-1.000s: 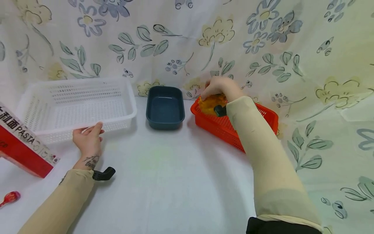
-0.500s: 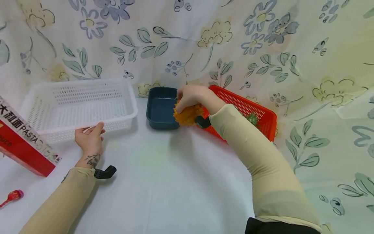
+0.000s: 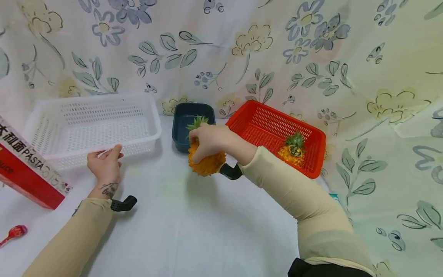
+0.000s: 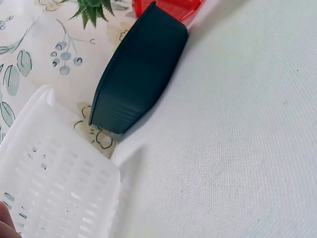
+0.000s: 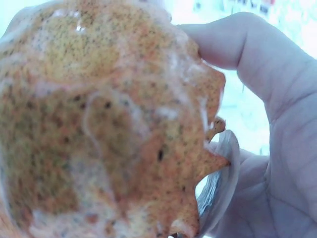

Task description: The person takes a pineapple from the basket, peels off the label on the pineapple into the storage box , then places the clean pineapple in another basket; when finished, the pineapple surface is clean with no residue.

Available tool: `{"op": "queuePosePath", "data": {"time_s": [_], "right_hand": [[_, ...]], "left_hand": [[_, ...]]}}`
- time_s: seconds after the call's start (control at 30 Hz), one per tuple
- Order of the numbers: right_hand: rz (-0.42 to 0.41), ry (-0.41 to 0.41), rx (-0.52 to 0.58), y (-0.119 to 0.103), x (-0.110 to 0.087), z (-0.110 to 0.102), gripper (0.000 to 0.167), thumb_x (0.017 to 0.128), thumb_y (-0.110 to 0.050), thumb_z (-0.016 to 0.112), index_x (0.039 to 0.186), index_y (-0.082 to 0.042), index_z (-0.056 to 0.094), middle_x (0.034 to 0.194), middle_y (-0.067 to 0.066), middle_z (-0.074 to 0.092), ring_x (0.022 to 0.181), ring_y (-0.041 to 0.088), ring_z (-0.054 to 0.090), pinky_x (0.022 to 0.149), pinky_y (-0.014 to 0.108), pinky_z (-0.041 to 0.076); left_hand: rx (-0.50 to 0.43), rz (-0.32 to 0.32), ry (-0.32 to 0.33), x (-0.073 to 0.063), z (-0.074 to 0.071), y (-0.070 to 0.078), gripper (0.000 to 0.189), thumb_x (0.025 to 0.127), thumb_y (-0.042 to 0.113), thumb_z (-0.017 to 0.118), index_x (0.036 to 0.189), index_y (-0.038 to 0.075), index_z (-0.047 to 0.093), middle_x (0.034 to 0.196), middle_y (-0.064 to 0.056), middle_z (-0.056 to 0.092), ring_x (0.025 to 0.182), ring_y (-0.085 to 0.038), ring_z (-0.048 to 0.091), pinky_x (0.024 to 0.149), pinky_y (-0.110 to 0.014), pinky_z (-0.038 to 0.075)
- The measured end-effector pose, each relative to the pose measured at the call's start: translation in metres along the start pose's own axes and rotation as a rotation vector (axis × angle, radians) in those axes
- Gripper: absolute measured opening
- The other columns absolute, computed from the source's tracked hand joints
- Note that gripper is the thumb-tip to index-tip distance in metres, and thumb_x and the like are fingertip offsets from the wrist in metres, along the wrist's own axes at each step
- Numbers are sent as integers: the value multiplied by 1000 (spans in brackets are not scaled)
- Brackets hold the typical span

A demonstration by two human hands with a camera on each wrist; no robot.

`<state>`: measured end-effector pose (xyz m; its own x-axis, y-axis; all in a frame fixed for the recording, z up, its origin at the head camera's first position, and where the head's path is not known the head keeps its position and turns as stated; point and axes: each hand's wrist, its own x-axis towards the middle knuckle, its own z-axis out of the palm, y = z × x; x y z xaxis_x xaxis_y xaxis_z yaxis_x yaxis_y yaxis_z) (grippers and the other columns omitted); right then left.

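My right hand (image 3: pixel 216 141) grips a pineapple (image 3: pixel 206 164) in the air just in front of the dark blue dish (image 3: pixel 178 132). Its orange body tilts toward the camera and its green crown (image 4: pixel 93 9) points away, overlapping the dish in the head view. In the right wrist view the spiky orange skin (image 5: pixel 99 114) fills most of the frame, with the thumb and palm along its side. My left hand (image 3: pixel 105 166) pinches the front rim of a white perforated basket (image 3: pixel 140 143), thumb on top; only its fingertips show in the left wrist view.
At the right a red perforated basket (image 3: pixel 261 119) holds another pineapple (image 3: pixel 293 152) with a dark label. A red pasta box (image 3: pixel 31 169) leans in at the left edge, and a red lollipop (image 3: pixel 16 231) lies below it. Floral cloth hangs behind.
My right hand has lifted the pineapple out of the red basket and carried it left, then nearer, uncovering the other pineapple there. The left hand stays on the white basket's rim.
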<state>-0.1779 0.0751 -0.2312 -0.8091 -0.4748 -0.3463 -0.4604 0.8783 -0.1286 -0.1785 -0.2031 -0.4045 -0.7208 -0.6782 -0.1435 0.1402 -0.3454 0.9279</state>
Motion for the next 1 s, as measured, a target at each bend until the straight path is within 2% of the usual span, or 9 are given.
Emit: {"op": "queuePosePath", "data": {"time_s": [0.27,0.57,0.77,1.0], "right_hand": [[-60,4,-76,-21,-10,36,53,69,-47,72,118,-33,55,108,-2,46,90,19,48,67,31,44],[-165,-13,-113,-34,-21,69,53,67,-51,72,115,-34,56,102,-3,47,81,17,49,59,28,42],[-151,-26,-135,-35,-16,92,54,67,-52,73,115,-35,55,104,-3,47,82,21,47,60,30,41],[-138,-44,-175,-33,-11,106,63,65,-55,75,120,-34,54,112,0,48,86,24,47,62,31,43]], "left_hand": [[-8,-44,10,2,0,1,48,70,11,80,100,16,43,68,5,66,50,-6,59,36,-17,36],[30,-22,13,2,0,-2,47,71,15,80,99,17,42,68,7,65,50,-4,59,35,-16,36],[1,-3,15,2,1,-2,45,71,12,79,98,15,43,66,5,65,48,-5,59,35,-16,36],[37,-37,12,0,1,-1,48,71,17,80,99,17,42,69,6,65,51,-4,60,36,-16,37]]}}
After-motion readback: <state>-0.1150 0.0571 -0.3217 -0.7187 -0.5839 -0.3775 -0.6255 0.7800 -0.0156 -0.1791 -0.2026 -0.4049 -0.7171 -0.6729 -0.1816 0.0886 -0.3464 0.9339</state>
